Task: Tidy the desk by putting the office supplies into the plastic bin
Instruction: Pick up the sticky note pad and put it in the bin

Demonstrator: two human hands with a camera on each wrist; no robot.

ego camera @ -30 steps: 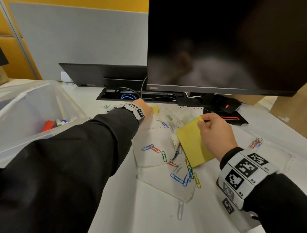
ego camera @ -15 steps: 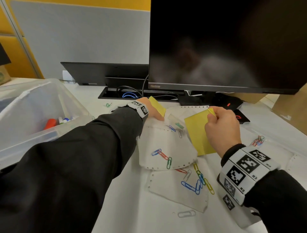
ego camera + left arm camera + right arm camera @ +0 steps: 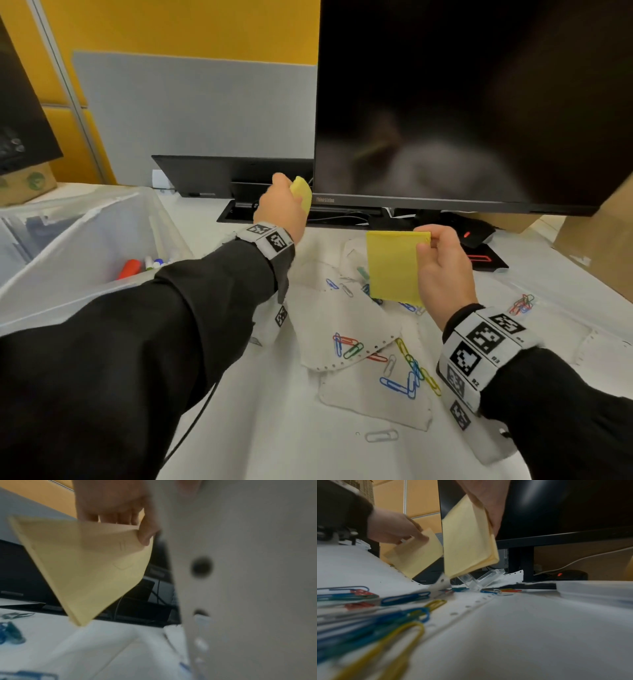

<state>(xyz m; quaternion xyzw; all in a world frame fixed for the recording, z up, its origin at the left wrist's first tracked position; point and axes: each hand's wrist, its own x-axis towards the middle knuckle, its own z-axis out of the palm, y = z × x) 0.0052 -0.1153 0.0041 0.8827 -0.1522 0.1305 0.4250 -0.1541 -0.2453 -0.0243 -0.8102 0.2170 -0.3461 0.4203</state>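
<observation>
Holding one pad of yellow sticky notes in each hand, we have both pads lifted clear of the desk (image 3: pixel 274 428). Our left hand (image 3: pixel 282 210) pinches the smaller pad (image 3: pixel 303 195) by one edge between thumb and fingers, so in the left wrist view it hangs down with a corner lowest. Our right hand (image 3: pixel 443 265) grips the larger pad (image 3: pixel 392 267) at its upper right corner, fingers curled on it, and the pad hangs nearly upright with its long side vertical.

What matters for the coming move is the side on which the plastic bin (image 3: pixel 85 219) lies. It stands at the far left of the desk, already holding a few markers (image 3: pixel 137 267). Our left hand is the nearer one: the bin's near wall is just to the left of that forearm, and we judge a short swing leftward is enough. Our right hand is well apart from the bin, with the left arm and the torn white paper (image 3: pixel 329 318) between them, so it must cross over or wait its turn.

Many coloured paper clips (image 3: pixel 407 373) lie scattered on the paper below our right hand, and a small clear box (image 3: pixel 481 580) lies open under the monitor (image 3: pixel 472 102). These are not yet tidied.
</observation>
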